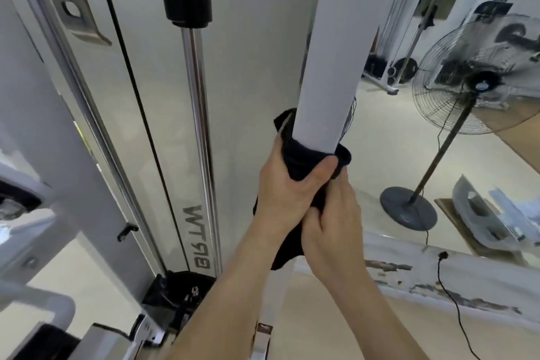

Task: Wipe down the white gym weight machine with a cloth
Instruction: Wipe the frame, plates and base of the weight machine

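A white upright post (333, 61) of the gym weight machine runs down the middle of the head view. A black cloth (304, 155) is wrapped around the post. My left hand (289, 187) grips the cloth around the post, thumb on the near side. My right hand (330, 222) sits just below it, fingers curled round the hanging part of the cloth. The cloth's lower end (282, 254) dangles under my left wrist. The post below my hands is mostly hidden by my arms.
Chrome guide rods (201, 114) and a black cable stand to the left, in front of a white panel. A pedestal fan (467, 90) stands at the right on a round base. A chipped white beam (455, 280) with a black cord lies at lower right.
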Action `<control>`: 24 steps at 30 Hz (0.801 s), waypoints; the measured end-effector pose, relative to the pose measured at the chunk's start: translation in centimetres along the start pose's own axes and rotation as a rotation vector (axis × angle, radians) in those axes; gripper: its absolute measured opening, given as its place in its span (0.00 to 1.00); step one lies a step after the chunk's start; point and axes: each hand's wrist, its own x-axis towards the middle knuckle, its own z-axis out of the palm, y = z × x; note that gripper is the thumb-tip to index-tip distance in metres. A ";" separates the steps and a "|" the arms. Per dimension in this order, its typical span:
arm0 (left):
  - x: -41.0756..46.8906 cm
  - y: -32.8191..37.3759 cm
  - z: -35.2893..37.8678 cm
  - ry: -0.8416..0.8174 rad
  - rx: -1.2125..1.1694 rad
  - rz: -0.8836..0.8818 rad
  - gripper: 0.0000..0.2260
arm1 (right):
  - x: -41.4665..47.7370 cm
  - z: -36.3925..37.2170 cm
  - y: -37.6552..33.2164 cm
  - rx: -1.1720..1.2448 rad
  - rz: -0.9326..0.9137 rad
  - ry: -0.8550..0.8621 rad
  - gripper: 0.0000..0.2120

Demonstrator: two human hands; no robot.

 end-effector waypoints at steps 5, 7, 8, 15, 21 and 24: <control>-2.3 -4.7 0.2 0.083 0.002 -0.088 0.26 | -1.6 1.9 2.4 0.334 -0.025 -0.112 0.29; -4.4 -7.8 0.0 0.106 0.033 -0.190 0.30 | -2.9 2.8 4.6 0.301 -0.023 -0.131 0.19; -5.3 -9.4 0.0 0.112 0.060 -0.231 0.32 | -3.4 3.3 5.8 0.293 -0.015 -0.151 0.15; -9.4 -17.6 -1.1 0.064 0.135 -0.347 0.34 | -7.3 7.2 11.4 0.277 0.065 -0.208 0.22; -13.3 -24.7 -2.5 -0.055 0.015 -0.448 0.38 | -13.4 12.5 16.3 0.275 0.271 -0.170 0.27; -16.6 -28.7 -3.4 -0.095 0.016 -0.472 0.37 | -18.4 15.9 20.3 0.230 0.352 -0.238 0.23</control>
